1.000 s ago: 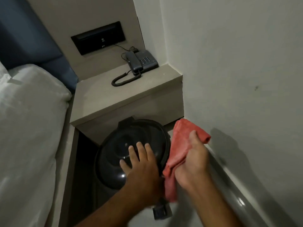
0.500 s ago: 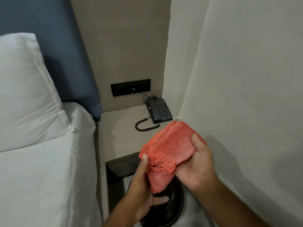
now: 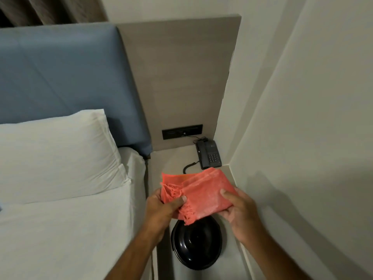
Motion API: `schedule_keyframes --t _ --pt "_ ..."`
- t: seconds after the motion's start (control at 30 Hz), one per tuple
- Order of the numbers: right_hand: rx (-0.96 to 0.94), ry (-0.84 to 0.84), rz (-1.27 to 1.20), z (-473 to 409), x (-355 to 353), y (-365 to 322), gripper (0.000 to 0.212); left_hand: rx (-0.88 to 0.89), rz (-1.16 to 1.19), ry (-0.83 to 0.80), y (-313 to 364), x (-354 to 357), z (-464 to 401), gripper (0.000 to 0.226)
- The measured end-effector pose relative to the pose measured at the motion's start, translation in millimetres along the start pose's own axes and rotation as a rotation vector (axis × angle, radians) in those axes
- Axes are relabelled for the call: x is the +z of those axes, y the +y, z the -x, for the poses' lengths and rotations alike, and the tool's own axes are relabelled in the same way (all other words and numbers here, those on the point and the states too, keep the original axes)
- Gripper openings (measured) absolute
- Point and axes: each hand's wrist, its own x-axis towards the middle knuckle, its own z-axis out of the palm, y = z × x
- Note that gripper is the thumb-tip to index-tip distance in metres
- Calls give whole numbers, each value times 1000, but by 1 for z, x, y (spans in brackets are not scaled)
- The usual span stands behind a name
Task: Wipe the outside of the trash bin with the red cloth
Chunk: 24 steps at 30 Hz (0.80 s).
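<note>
Both hands grip the red cloth (image 3: 198,191) above the black trash bin (image 3: 198,246): left hand (image 3: 163,209) pinches its frayed edge, right hand (image 3: 242,213) its other side. A telephone (image 3: 209,154) sits beyond the bin.

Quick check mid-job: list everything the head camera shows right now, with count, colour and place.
Round glossy trash bin: one, black, on the floor below the hands.
Fringed red cloth: one, red, held above the bin.
Corded desk telephone: one, dark grey, on the bedside shelf.
Wall socket panel: one, black, behind the telephone.
Bedside shelf: one, beige, beside the bed.
Pillow: one, white, on the bed.
Padded headboard: one, blue.
Left hand: gripping the cloth.
Right hand: gripping the cloth.
</note>
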Motion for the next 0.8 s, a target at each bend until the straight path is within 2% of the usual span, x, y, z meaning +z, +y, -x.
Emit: schedule_keyframes --t 0.07,0.2,0.33,0.47,0.6,0.7,0.8 --pt "-18 30 135 -24 -9 -7 50 17 -33 16 1 8 -20 41" --pt "-12 91 457 -81 -17 -3 24 -12 -91 94 -12 23 -63 32" --pt "83 -16 559 -170 -21 37 11 -74 -161 218 -57 32 -140 30" --pt "216 -135 611 -262 -22 111 27 -149 -191 315 -131 21 -228 29" --pt "321 -182 628 -344 -27 193 46 -168 -205 408 -204 -2 -307 26" --pt "364 -209 686 -374 -27 236 58 -251 -216 406 -244 -22 -345 27" --pt "367 -261 769 -378 -24 244 64 -311 -264 423 -255 -39 -355 45"
